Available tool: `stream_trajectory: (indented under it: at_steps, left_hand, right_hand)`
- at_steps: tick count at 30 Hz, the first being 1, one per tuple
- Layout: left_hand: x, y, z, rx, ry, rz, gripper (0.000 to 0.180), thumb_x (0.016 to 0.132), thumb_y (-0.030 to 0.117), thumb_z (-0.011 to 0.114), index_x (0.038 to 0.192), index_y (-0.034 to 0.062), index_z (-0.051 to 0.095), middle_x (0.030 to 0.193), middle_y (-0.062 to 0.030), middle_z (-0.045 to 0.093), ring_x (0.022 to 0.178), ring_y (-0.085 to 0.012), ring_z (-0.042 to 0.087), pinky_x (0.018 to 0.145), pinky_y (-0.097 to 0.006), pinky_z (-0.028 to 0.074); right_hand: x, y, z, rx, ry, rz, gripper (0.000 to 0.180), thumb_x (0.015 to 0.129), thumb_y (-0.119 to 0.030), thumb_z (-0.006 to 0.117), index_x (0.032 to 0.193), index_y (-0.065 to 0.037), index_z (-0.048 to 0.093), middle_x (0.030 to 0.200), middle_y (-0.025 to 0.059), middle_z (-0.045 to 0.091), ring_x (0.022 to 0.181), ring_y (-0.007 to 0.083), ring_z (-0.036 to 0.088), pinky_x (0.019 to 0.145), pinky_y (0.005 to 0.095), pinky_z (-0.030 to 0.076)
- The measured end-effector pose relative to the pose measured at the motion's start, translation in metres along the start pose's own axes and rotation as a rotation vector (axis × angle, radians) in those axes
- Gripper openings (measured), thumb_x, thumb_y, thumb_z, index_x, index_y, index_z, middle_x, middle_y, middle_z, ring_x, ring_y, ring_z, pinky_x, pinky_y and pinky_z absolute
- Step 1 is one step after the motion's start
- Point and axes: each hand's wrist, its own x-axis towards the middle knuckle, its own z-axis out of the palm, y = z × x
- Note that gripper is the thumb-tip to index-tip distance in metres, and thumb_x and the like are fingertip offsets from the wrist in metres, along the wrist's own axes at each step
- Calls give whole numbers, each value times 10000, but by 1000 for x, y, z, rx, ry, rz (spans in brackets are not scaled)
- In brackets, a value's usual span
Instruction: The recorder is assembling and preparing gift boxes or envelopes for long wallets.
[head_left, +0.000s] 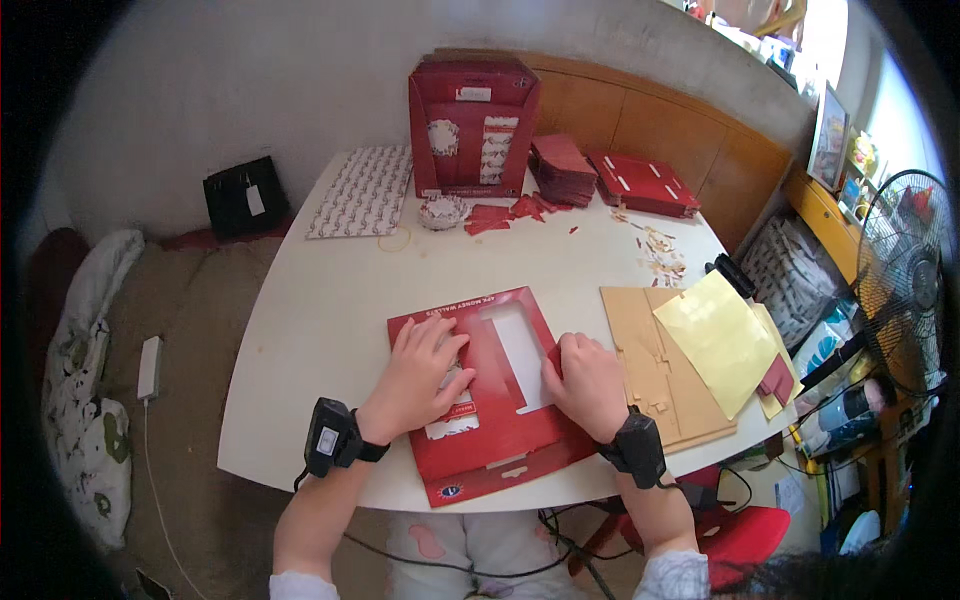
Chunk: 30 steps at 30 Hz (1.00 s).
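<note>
You sat at the near edge of a white desk [300, 330], both forearms coming up from below, each wrist wearing a black band. Directly in front of you, at the middle of the near edge, lay a flat red card sheet [500, 425] with a tall window cut out of it; its nearest corner reached the desk's edge. Your left hand [420, 370] rested palm down on the left part of the sheet, fingers spread and pressing flat, grasping nothing. Your right hand [585, 380] was curled into a loose fist on the sheet's right edge, and its fingers seemed to pinch a small red flap there, though I could not tell for certain.

Just to the right of the sheet lay tan cardboard pieces [650, 375], with a yellow sheet [720, 335] overlapping them toward the right edge of the desk. Farther back, small paper scraps [660, 250] were scattered near the right edge, and red offcuts [500, 212] lay around the middle. Toward the far edge stood an upright red display box [472, 125], with a stack of red card [562, 168] and a flat red tray [645, 183] to its right. A patterned sheet [362, 192] lay at the far left corner, with a small round bowl [442, 211] beside it.
</note>
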Motion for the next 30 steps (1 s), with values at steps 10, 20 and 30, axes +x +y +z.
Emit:
stream_trajectory:
  at_steps: [10, 20, 30]
  left_hand:
    - [4, 7, -9, -39, 15, 104, 427, 738, 259, 577, 1076, 29, 456, 1178, -181, 380, 1159, -336, 303, 981, -463, 190]
    - [-5, -4, 2, 58, 50, 72, 254, 741, 237, 574, 883, 28, 545, 1007, -141, 497, 1015, -291, 431, 925, -429, 264]
    - [-2, -7, 5, 167, 118, -114, 273, 743, 268, 543, 794, -1, 539, 890, -133, 499, 919, -276, 452, 906, -461, 262]
  right_hand:
    - [7, -16, -10, 758, -63, 127, 285, 778, -150, 531, 961, 46, 435, 826, 174, 559, 635, 258, 566, 567, 323, 455]
    - [5, -12, -3, 925, -134, 64, 294, 805, -124, 488, 1036, 39, 408, 958, 184, 548, 780, 246, 577, 652, 314, 467]
    - [3, -7, 1, 560, -1, 54, 168, 772, -95, 491, 904, 6, 510, 793, 154, 558, 736, 254, 560, 639, 317, 450]
